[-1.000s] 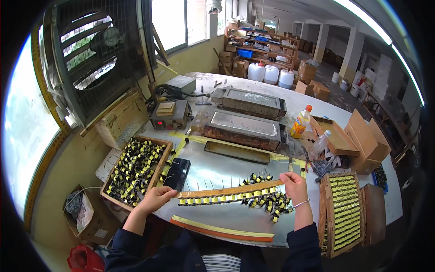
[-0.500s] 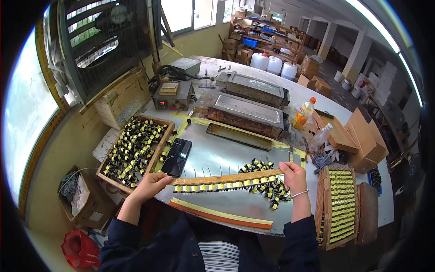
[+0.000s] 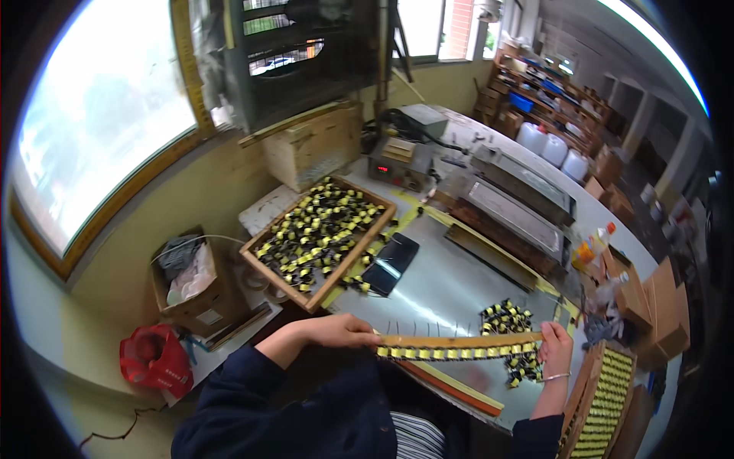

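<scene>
While left hand [image 3: 336, 330] and right hand [image 3: 556, 349] pinch its ends between fingers [image 3: 362, 337], strip [image 3: 459, 341] spans the gap | place: above surface [image 3: 428, 287] | yellow parts [image 3: 451, 354]: along strip's near edge | loose pile [image 3: 506, 315]: near right hand

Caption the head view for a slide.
Left hand and right hand hold a wooden strip lined with yellow-and-black parts above a shiny metal sheet.

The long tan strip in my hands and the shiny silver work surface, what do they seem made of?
The long tan strip looks like wood, probably bare and worn: its brown tone is uneven. The flat silver work surface seems to be smooth sheet metal, judging by its bright, streaky reflections, though a glossy covering is possible.
</scene>
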Demonstrator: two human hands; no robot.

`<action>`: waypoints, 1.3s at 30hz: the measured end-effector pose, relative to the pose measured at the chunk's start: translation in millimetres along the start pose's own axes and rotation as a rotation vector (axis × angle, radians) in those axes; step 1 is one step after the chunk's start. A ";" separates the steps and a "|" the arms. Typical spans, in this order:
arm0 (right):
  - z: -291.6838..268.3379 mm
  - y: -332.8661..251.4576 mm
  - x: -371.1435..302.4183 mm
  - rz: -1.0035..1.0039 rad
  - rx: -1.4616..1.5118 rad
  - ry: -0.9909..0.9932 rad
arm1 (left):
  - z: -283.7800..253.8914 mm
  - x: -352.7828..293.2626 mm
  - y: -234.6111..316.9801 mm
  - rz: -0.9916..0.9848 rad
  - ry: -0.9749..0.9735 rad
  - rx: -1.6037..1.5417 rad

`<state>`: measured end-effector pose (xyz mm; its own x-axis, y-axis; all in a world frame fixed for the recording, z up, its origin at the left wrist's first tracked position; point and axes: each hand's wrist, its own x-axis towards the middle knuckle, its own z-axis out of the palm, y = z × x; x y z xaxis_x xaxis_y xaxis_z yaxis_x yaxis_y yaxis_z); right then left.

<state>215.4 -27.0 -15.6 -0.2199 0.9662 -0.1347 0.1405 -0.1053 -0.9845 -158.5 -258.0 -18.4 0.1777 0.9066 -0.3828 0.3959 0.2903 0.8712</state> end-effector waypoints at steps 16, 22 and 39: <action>50.0 -28.3 -68.7 -0.044 0.139 -0.143 | -29.2 -125.0 -22.4 -0.154 0.555 -0.446; 16.9 -19.4 -48.7 0.027 0.095 -0.177 | -99.3 -116.3 -64.5 -0.325 0.646 -0.708; 1.5 8.3 -17.2 0.075 0.075 -0.201 | -98.7 -30.0 -77.8 -0.770 0.800 1.105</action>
<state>219.0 -44.9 -21.6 -0.4010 0.8892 -0.2205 0.0934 -0.1997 -0.9754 -283.6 -277.5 -44.3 -0.7348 0.6768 -0.0443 0.6662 0.7078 -0.2351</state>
